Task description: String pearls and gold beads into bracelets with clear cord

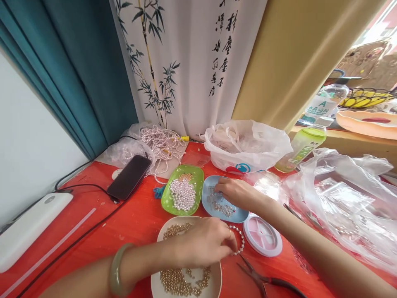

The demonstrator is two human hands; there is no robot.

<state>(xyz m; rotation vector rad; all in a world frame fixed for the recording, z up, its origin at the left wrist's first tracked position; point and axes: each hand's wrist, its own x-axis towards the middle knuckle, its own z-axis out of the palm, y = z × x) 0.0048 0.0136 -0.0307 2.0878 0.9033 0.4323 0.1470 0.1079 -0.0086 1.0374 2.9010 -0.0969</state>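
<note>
My left hand (212, 242), with a jade-coloured bangle at the wrist, is closed on a beaded bracelet (241, 242) whose pearly loop sticks out to the right of the fingers. Beneath that hand is a white bowl (155, 278) with gold beads (180, 282). Reaching into a blue tray (238, 217), my right hand (232, 191) has its fingertips together among small metal pieces (223, 210); what they pinch is hidden. A green tray (166, 203) of pearl beads (182, 194) stands left of the blue one.
Black-handled pliers (262, 281) and a round pink-and-white case (263, 235) lie at the right. Plastic bags (248, 145) and a green drink bottle (304, 147) stand behind. A phone (129, 177), pearl strands (161, 140), cables and a white power strip (34, 227) occupy the left.
</note>
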